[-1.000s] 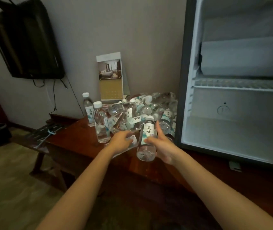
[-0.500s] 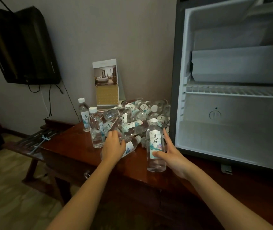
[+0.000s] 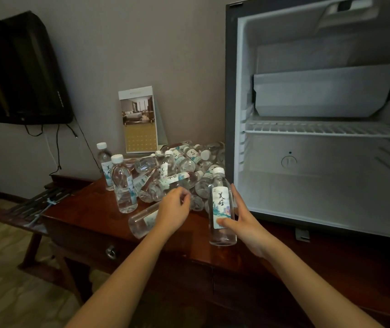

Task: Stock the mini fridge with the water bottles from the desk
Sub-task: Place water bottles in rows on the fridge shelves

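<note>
right hand (image 3: 243,223) grips upright bottle (image 3: 221,209) | left hand (image 3: 173,209) maybe touching bottle pile (image 3: 184,166) (beside open fridge (image 3: 319,185))

On the desk (image 3: 82,209), a bottle heap (image 3: 177,169) lies at eleven o'clock, the calendar (image 3: 139,119) behind it, the open mini fridge (image 3: 319,138) standing at two, the TV (image 3: 18,72) at ten

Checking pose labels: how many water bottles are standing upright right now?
3. Two stand at the left edge of the pile: rear bottle and front bottle. The held bottle is upright in the right hand. The pile may hide more.
</note>
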Demonstrator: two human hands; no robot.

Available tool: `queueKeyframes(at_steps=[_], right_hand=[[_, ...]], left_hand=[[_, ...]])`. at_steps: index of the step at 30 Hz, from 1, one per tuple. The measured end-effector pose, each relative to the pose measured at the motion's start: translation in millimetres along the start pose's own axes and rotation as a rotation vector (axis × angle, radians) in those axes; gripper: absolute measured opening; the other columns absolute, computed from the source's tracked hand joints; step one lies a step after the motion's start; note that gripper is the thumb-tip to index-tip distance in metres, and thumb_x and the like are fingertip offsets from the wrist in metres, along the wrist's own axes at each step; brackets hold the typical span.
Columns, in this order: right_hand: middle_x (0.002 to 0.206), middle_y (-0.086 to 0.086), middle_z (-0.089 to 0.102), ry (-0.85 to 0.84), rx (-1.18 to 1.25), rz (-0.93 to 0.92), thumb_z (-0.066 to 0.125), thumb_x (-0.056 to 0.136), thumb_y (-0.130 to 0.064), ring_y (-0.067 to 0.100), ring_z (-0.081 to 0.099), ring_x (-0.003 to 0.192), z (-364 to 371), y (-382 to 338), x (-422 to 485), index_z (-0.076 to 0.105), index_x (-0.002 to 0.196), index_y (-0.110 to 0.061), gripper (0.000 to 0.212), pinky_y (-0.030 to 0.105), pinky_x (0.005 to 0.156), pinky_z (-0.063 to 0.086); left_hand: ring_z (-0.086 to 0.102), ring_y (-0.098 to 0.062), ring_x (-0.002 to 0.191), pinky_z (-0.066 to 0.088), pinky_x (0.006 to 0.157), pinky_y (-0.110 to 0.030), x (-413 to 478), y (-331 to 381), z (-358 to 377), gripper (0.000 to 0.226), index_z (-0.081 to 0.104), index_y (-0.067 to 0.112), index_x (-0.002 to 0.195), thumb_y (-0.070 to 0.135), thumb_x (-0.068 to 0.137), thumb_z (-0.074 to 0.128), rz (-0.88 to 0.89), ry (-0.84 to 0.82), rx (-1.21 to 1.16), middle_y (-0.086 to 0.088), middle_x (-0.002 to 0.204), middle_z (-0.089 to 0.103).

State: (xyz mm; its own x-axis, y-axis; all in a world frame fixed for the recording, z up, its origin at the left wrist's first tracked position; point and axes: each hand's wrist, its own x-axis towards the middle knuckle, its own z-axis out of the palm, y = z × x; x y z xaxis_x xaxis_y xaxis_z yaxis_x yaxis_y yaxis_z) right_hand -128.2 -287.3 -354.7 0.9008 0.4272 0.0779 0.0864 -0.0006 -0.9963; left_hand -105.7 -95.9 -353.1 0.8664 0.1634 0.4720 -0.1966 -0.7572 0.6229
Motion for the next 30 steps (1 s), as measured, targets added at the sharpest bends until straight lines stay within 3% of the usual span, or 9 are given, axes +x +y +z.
queueKeyframes(at_steps=[2, 5, 9, 13, 15, 18, 22, 27, 30], right_hand=[[0.142, 0.008, 0.038, -0.009, -0.028, -0.013, 0.056, 0.088, 0.001, 0.022, 0.056, 0.113, -2.4, -4.2, -6.3, 0.003, 0.141, -0.053, 0.092, 0.021, 0.068, 0.056], [0.143, 0.011, 0.037, -0.013, -0.072, -0.057, 0.058, 0.088, 0.0, 0.025, 0.052, 0.121, -5.9, -9.5, -15.0, 0.003, 0.141, -0.052, 0.092, 0.026, 0.08, 0.056], [0.137, 0.003, 0.045, 0.033, -0.115, -0.123, 0.06, 0.087, -0.002, 0.014, 0.06, 0.109, -19.8, -21.8, -30.1, -0.002, 0.144, -0.046, 0.096, 0.029, 0.083, 0.055], [0.12, -0.019, 0.045, 0.083, -0.198, -0.237, 0.058, 0.086, 0.005, -0.006, 0.062, 0.095, -43.3, -44.7, -44.9, -0.001, 0.146, -0.039, 0.095, 0.018, 0.073, 0.054], [0.133, -0.011, 0.04, 0.146, -0.251, -0.341, 0.056, 0.085, 0.01, -0.015, 0.055, 0.104, -57.1, -58.3, -49.9, 0.0, 0.148, -0.029, 0.093, 0.01, 0.078, 0.048], [0.151, -0.004, 0.025, 0.292, -0.341, -0.472, 0.058, 0.085, 0.008, -0.009, 0.039, 0.126, -81.0, -79.1, -53.4, 0.001, 0.149, -0.019, 0.089, 0.005, 0.095, 0.037], [0.139, -0.021, 0.028, 0.43, -0.39, -0.589, 0.055, 0.089, 0.004, -0.021, 0.039, 0.116, -117.2, -112.9, -56.2, 0.0, 0.142, -0.028, 0.083, -0.001, 0.09, 0.035], [0.147, -0.003, 0.032, 0.614, -0.419, -0.623, 0.051, 0.09, 0.005, 0.001, 0.042, 0.125, -162.9, -146.6, -45.3, 0.001, 0.147, -0.028, 0.082, 0.007, 0.095, 0.039], [0.146, -0.007, 0.03, 0.705, -0.462, -0.604, 0.047, 0.091, 0.006, 0.003, 0.035, 0.129, -185.0, -161.5, -34.2, 0.003, 0.149, -0.024, 0.078, 0.013, 0.1, 0.034]], left_hand=[[0.059, -0.015, 0.077, 0.046, 0.069, -0.026, -3.9, 19.3, 2.8, 0.016, 0.062, 0.012, 0.095, 0.021, 0.096, 0.049, -0.051, -0.17, -0.249, 0.002, 0.085, 0.062], [0.065, -0.016, 0.087, 0.054, 0.076, -0.03, -12.6, 48.3, 3.2, 0.028, 0.055, 0.012, 0.111, 0.033, 0.095, 0.048, -0.167, -0.393, -0.506, 0.001, 0.102, 0.064], [0.067, -0.012, 0.092, 0.057, 0.078, -0.031, -18.9, 78.6, -2.6, 0.036, 0.043, 0.018, 0.125, 0.025, 0.092, 0.056, -0.142, -0.512, -0.688, 0.003, 0.107, 0.063], [0.064, -0.016, 0.104, 0.055, 0.085, -0.036, -14.8, 115.7, 0.9, 0.052, 0.037, 0.026, 0.128, 0.012, 0.085, 0.065, -0.022, -0.516, -0.742, -0.003, 0.122, 0.061], [0.064, -0.016, 0.105, 0.055, 0.084, -0.032, -9.2, 138.8, 9.3, 0.058, 0.035, 0.027, 0.128, 0.009, 0.083, 0.067, 0.05, -0.46, -0.755, -0.004, 0.123, 0.06], [0.06, -0.018, 0.111, 0.05, 0.095, -0.041, 2.4, 176.8, 24.9, 0.067, 0.032, 0.021, 0.135, 0.005, 0.081, 0.068, 0.142, -0.414, -0.812, -0.006, 0.125, 0.057], [0.059, -0.021, 0.111, 0.049, 0.097, -0.041, 28.4, 232.2, 42.7, 0.068, 0.028, 0.016, 0.135, 0.0, 0.081, 0.066, 0.256, -0.426, -0.855, -0.01, 0.127, 0.056], [0.056, -0.025, 0.115, 0.046, 0.099, -0.041, 68.1, 288.6, 62.7, 0.07, 0.026, 0.017, 0.135, -0.003, 0.081, 0.065, 0.371, -0.457, -0.89, -0.012, 0.126, 0.054], [0.056, -0.019, 0.111, 0.047, 0.097, -0.036, 84.3, 312.8, 74.3, 0.072, 0.021, 0.014, 0.138, -0.006, 0.082, 0.062, 0.371, -0.482, -0.942, -0.015, 0.131, 0.051]])
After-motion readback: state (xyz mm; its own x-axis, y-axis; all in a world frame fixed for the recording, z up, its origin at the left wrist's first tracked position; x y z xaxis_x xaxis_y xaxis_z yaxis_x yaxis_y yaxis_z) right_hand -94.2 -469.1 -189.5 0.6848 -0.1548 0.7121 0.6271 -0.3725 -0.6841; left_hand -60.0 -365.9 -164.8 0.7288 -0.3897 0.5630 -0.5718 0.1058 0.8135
